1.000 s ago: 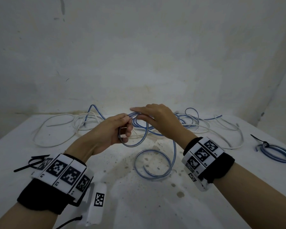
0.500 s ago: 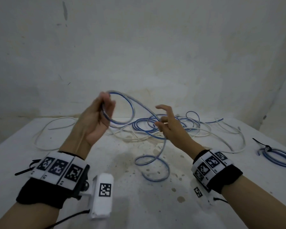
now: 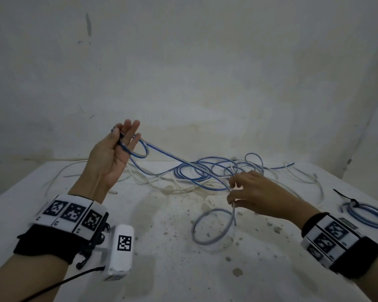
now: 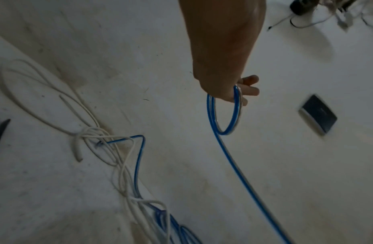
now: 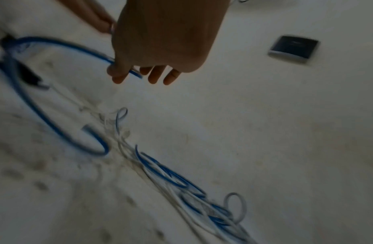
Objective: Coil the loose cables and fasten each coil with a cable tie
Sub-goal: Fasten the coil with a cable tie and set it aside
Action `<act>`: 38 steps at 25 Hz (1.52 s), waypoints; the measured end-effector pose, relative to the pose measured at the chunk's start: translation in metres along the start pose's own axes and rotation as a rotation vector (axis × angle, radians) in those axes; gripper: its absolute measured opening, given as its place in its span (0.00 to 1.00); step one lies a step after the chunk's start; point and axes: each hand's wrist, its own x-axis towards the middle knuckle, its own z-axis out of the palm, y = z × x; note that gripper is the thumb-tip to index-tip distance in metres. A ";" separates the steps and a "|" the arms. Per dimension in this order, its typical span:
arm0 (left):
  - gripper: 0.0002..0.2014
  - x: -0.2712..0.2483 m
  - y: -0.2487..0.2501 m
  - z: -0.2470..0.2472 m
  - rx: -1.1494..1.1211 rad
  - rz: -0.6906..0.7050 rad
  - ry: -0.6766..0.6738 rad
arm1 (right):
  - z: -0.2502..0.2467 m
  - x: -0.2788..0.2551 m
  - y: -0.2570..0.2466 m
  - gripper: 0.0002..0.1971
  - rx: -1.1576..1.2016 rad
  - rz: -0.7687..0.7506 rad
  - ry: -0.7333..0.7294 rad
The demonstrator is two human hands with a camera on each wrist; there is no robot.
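Observation:
My left hand [image 3: 123, 138] is raised palm up and grips a small loop of the blue cable [image 3: 140, 150] between thumb and fingers; the left wrist view shows that loop [image 4: 224, 113] hanging from the hand [image 4: 240, 92]. From there the blue cable slopes down to the right to my right hand [image 3: 234, 192], which pinches it between thumb and forefinger [image 5: 118, 72]. Below the right hand the cable drops into a loose ring [image 3: 212, 227] on the table. A white cable [image 3: 140, 179] lies tangled with the blue one at the back.
A finished blue coil [image 3: 367, 214] bound with a black tie lies at the table's right edge. The white table [image 3: 162, 269] is stained in the middle and meets a wall at the back. A dark rectangular plate [image 5: 294, 47] shows on the wall.
My left hand rose and moved left with the loop. My right hand let go, slid right and down along the cable and pinched it lower, drawing the cable out between the hands.

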 end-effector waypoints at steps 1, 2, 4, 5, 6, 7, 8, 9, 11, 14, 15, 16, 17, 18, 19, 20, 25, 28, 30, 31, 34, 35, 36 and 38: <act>0.14 0.000 -0.005 -0.003 0.036 -0.001 -0.003 | -0.012 0.000 -0.007 0.08 0.256 0.147 0.066; 0.14 0.000 -0.012 -0.005 0.059 0.001 -0.008 | -0.026 0.004 -0.014 0.10 0.542 0.318 0.125; 0.14 0.000 -0.028 -0.005 0.065 0.010 -0.021 | -0.050 0.019 -0.025 0.10 1.010 0.522 0.233; 0.14 -0.001 -0.037 -0.002 0.074 0.015 -0.023 | -0.060 0.028 -0.033 0.07 1.150 0.542 0.287; 0.13 -0.004 -0.046 0.001 0.099 0.017 -0.025 | -0.068 0.039 -0.040 0.03 1.266 0.522 0.322; 0.12 -0.008 -0.056 0.004 0.145 0.018 -0.039 | -0.075 0.051 -0.048 0.01 1.374 0.495 0.339; 0.12 -0.015 -0.064 0.008 0.235 0.023 -0.079 | -0.079 0.064 -0.056 0.04 1.441 0.473 0.341; 0.12 -0.025 -0.074 0.012 0.369 0.030 -0.142 | -0.082 0.078 -0.063 0.07 1.491 0.460 0.326; 0.13 -0.048 -0.094 0.020 0.608 0.007 -0.303 | -0.084 0.104 -0.071 0.14 1.556 0.441 0.301; 0.10 -0.075 -0.108 0.028 0.572 -0.234 -0.427 | -0.087 0.130 -0.066 0.19 1.515 0.458 0.291; 0.10 -0.080 -0.109 0.028 0.553 -0.296 -0.435 | -0.088 0.136 -0.060 0.20 1.483 0.500 0.299; 0.10 -0.081 -0.107 0.027 0.559 -0.331 -0.429 | -0.087 0.139 -0.051 0.21 1.454 0.566 0.313; 0.11 -0.082 -0.104 0.023 0.561 -0.352 -0.414 | -0.085 0.139 -0.041 0.21 1.430 0.653 0.327; 0.12 -0.083 -0.099 0.022 0.549 -0.366 -0.392 | -0.081 0.137 -0.029 0.18 1.411 0.748 0.342; 0.13 -0.083 -0.095 0.018 0.507 -0.377 -0.366 | -0.075 0.133 -0.018 0.14 1.391 0.848 0.355; 0.13 -0.083 -0.091 0.015 0.431 -0.394 -0.340 | -0.066 0.127 -0.008 0.07 1.381 0.946 0.364; 0.13 -0.077 -0.078 0.010 0.010 -0.479 -0.181 | -0.014 0.095 0.003 0.06 1.420 1.319 0.225; 0.16 -0.073 -0.076 0.013 0.194 -0.434 -0.186 | 0.007 0.092 -0.013 0.13 1.378 1.298 0.290; 0.17 -0.071 -0.074 0.014 0.250 -0.420 -0.191 | 0.016 0.096 -0.022 0.14 1.355 1.191 0.268; 0.18 -0.069 -0.072 0.015 0.221 -0.414 -0.190 | 0.018 0.097 -0.026 0.14 1.251 1.121 0.195; 0.17 -0.060 -0.060 0.013 0.078 -0.344 -0.211 | 0.022 0.095 -0.036 0.12 0.603 0.907 -0.030; 0.16 -0.057 -0.056 0.013 0.029 -0.317 -0.214 | 0.022 0.093 -0.041 0.13 0.432 0.841 -0.016; 0.16 -0.055 -0.052 0.013 -0.015 -0.294 -0.210 | 0.020 0.092 -0.047 0.15 0.375 0.751 0.061; 0.21 -0.051 -0.044 0.011 -0.083 -0.243 -0.186 | 0.017 0.091 -0.061 0.18 0.354 0.469 0.295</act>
